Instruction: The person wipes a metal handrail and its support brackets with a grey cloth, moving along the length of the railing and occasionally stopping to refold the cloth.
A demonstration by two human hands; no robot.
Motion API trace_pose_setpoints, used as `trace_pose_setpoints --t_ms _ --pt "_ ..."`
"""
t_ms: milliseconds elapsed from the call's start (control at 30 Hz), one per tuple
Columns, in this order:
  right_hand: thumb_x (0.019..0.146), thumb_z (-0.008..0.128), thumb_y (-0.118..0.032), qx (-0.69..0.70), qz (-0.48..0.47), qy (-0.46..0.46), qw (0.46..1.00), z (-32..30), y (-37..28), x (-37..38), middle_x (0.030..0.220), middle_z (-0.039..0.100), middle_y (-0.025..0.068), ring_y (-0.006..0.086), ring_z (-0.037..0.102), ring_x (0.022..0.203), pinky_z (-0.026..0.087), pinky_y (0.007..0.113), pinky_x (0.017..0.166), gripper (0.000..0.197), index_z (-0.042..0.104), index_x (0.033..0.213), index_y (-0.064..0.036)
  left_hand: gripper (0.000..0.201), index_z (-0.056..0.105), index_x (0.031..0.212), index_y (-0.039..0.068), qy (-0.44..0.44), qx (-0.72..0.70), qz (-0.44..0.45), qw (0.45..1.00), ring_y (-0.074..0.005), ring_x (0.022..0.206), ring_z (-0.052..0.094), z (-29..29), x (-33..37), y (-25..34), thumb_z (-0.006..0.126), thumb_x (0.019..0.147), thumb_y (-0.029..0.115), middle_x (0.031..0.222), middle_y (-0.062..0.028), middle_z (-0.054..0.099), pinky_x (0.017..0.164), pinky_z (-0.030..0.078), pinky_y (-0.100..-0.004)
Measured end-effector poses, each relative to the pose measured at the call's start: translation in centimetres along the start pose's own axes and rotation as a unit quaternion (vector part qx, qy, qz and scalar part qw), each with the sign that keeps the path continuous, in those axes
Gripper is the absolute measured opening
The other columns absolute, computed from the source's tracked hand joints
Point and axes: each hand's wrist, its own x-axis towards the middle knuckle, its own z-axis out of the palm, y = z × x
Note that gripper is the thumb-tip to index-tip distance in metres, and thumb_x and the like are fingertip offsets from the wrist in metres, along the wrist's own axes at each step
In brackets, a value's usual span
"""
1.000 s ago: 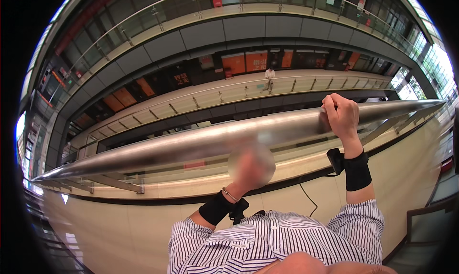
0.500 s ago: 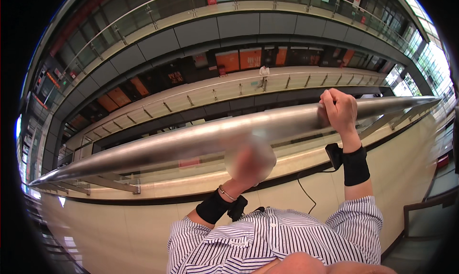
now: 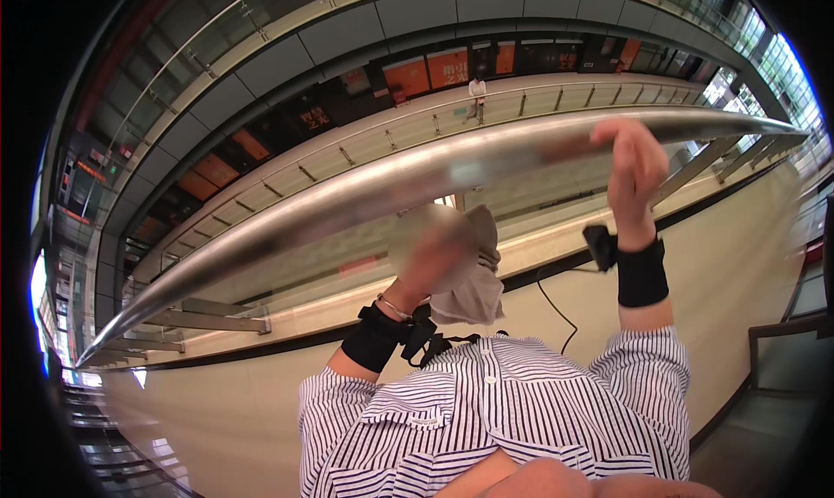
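Observation:
A thick brushed-metal handrail [image 3: 373,178] curves across the view in front of me. Below its near side, my left hand [image 3: 437,253] is closed on a grey-brown cloth [image 3: 473,294], which hangs down beside the fingers. A blurred patch covers part of that hand. My right hand [image 3: 637,168] is raised at the rail's right part, with bent fingers over its near edge. Motion smears these fingers, and I cannot tell whether they touch the metal. Black bands wrap both wrists, each with a small black device attached.
Glass panels and metal brackets [image 3: 226,318] support the rail over a pale ledge. Beige floor tiles [image 3: 217,402] lie below, and a thin black cable [image 3: 556,303] hangs between my arms. Across the atrium, a person [image 3: 476,94] stands behind another railing [image 3: 347,155]. A dark-framed panel [image 3: 786,359] stands at right.
The rail sits higher in view. The grey-brown cloth now shows beside my left hand, which has shifted slightly left and up. My right hand has turned, and its fist has loosened.

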Motion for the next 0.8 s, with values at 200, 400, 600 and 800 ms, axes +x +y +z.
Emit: trace_pose_setpoints --t_ms 200,400,600,800 --pt "0.089 0.056 -0.037 0.31 0.252 -0.256 0.88 3.5 -0.5 -14.5 0.102 0.064 0.0101 0.0195 0.06 0.095 0.045 0.029 0.085 0.045 0.059 0.111 0.0015 0.045 0.033 0.138 0.004 0.008 0.04 0.077 0.996 -0.0198 0.118 0.048 0.2 2.3 -2.8 0.046 0.097 0.019 0.132 -0.0083 0.045 0.098 0.043 -0.0339" --pt "0.086 0.064 -0.037 0.726 0.524 -0.198 0.399 8.4 -3.2 -18.6 0.136 0.045 0.0065 0.0193 0.05 0.118 0.042 0.033 0.1 0.07 0.032 0.14 -0.0057 0.037 0.039 0.133 0.006 -0.014 -0.064 0.025 0.998 -0.0141 0.109 0.05 2.4 3.8 -0.2 0.042 0.099 0.021 0.123 -0.0035 0.048 0.096 0.04 -0.0276" --pt "0.087 0.063 -0.019 0.559 0.54 -0.24 0.581 8.1 -4.3 -17.7 0.12 0.057 0.0068 0.018 0.058 0.107 0.048 0.032 0.091 0.047 0.046 0.129 -0.0046 0.048 0.043 0.129 0.003 0.046 0.521 0.12 0.844 -0.0326 0.108 0.052 1.5 2.3 1.6 0.05 0.092 0.032 0.123 -0.0199 0.046 0.092 0.042 -0.0371" --pt "0.088 0.061 -0.018 0.44 0.459 -0.161 0.755 9.7 -0.2 -17.1 0.106 0.061 0.0065 0.0164 0.061 0.096 0.052 0.029 0.08 0.032 0.053 0.115 -0.0023 0.025 0.063 0.102 0.002 0.162 0.585 0.408 0.682 -0.0333 0.094 0.061 2.7 -1.2 11.9 0.064 0.078 0.01 0.097 -0.0141 0.065 0.08 0.05 -0.038"
